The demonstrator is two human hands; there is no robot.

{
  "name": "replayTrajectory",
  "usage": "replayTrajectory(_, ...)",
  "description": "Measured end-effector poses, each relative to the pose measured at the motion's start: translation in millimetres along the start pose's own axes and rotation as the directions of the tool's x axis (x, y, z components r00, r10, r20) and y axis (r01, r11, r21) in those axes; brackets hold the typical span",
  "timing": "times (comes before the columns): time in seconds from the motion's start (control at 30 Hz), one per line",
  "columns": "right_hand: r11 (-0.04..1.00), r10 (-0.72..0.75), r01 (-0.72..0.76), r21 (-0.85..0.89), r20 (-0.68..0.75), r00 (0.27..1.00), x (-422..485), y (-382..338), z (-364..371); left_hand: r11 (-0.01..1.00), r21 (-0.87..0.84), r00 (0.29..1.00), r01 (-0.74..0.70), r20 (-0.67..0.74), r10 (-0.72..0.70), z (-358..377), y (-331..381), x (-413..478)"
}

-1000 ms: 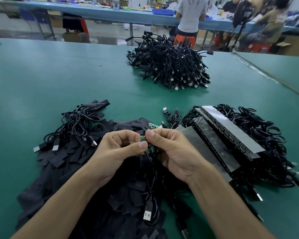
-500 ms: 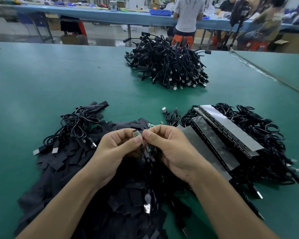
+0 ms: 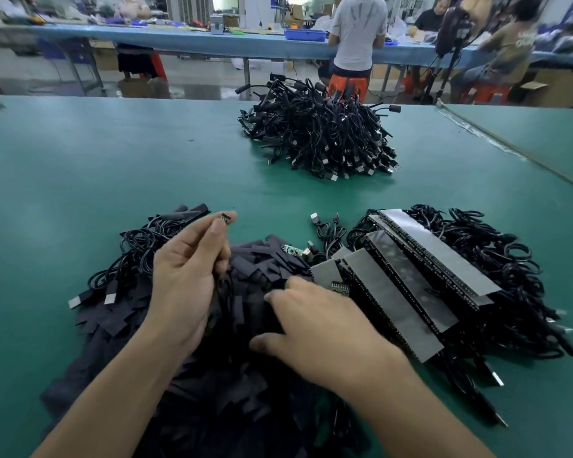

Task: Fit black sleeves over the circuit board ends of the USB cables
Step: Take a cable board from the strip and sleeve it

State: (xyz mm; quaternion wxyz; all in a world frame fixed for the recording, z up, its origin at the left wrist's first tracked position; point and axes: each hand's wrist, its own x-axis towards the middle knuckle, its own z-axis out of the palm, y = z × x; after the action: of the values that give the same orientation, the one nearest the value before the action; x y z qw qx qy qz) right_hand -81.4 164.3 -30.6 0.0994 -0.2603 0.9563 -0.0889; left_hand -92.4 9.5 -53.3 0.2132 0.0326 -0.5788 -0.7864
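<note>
Two hands over black sleeves [image 3: 265, 259] heaped on the surface [image 3: 113, 160], left hand [image 3: 186, 285] pinching a cable's circuit board end [image 3: 225, 217], right hand [image 3: 328, 325] resting slack-fingered on them

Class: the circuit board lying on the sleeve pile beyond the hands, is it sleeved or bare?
Bare. The board shows its green face uncovered, lying on the sleeves.

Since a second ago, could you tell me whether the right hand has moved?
Yes: the right hand has drawn back toward the person, away from the loose green board.
</note>
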Motion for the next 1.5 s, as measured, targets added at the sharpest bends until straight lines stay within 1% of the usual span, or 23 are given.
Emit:
replayTrajectory(0.03, 1.0, -0.009, 0.01, -0.026, 0.026, 1.0, 1, -2, 4, 0.999, 0.042, 1.0, -0.019, -0.007, 0.019, -2, 3, 2)
replayTrajectory(0.1, 0.999, -0.045, 0.045, 0.014, 0.007, 0.999, 3, -3, 8, 0.994, 0.109, 1.0, -0.017, -0.012, 0.019, -6, 4, 7)
replayTrajectory(0.23, 0.982, -0.079, 0.086, 0.169, -0.045, 0.996, 13, -1, 4, 0.979, 0.188, 0.996, 0.083, 0.009, -0.087, -12, -6, 11)
replayTrajectory(0.37, 0.954, -0.07, 0.111, 0.277, -0.153, 0.986, 20, -1, 11, 0.949, 0.279, 0.981, 0.144, 0.082, -0.173, -19, -18, 11)
replayTrajectory(0.43, 0.926, -0.066, 0.14, 0.351, -0.216, 0.974, 23, 1, 17, 0.935, 0.326, 0.98, 0.136, 0.097, -0.176, -22, -22, 9)
replayTrajectory(0.5, 0.864, -0.054, 0.196, 0.464, -0.301, 0.952, 27, 4, 23, 0.935, 0.337, 0.985, 0.11, 0.088, -0.148, -23, -25, 7)
replayTrajectory(0.57, 0.777, -0.022, 0.278, 0.565, -0.417, 0.909, 30, 5, 28, 0.942, 0.313, 0.986, 0.116, 0.077, -0.147, -22, -25, 6)
replayTrajectory(0.63, 0.699, 0.061, 0.314, 0.642, -0.491, 0.869, 31, 7, 34, 0.941, 0.318, 0.984, 0.116, 0.089, -0.151, -24, -25, 4)
replayTrajectory(0.73, 0.628, 0.167, 0.294, 0.721, -0.493, 0.854, 34, 13, 45, 0.933, 0.35, 0.98, 0.083, 0.142, -0.14, -24, -23, 1)
replayTrajectory(0.87, 0.546, 0.211, 0.315, 0.776, -0.492, 0.845, 35, 18, 51, 0.938, 0.338, 0.973, 0.082, 0.175, -0.148, -23, -21, -2)
replayTrajectory(1.0, 0.426, 0.238, 0.331, 0.842, -0.457, 0.857, 34, 20, 51, 0.942, 0.326, 0.971, 0.079, 0.187, -0.146, -23, -21, -3)
replayTrajectory(1.07, 0.4, 0.243, 0.328, 0.856, -0.444, 0.863, 35, 20, 52, 0.945, 0.318, 0.964, 0.081, 0.215, -0.155, -23, -20, -3)
replayTrajectory(1.13, 0.391, 0.238, 0.326, 0.861, -0.437, 0.868, 35, 20, 52, 0.938, 0.339, 0.959, 0.075, 0.234, -0.162, -24, -21, -4)
replayTrajectory(1.27, 0.466, 0.209, 0.345, 0.815, -0.48, 0.852, 34, 19, 52, 0.939, 0.336, 0.958, 0.078, 0.235, -0.164, -26, -21, -3)
replayTrajectory(1.33, 0.484, 0.19, 0.37, 0.793, -0.508, 0.84, 33, 17, 52, 0.942, 0.323, 0.959, 0.088, 0.228, -0.167, -27, -21, -3)
replayTrajectory(1.5, 0.55, 0.192, 0.403, 0.731, -0.58, 0.791, 32, 17, 52, 0.945, 0.316, 0.961, 0.083, 0.226, -0.159, -23, -18, -4)
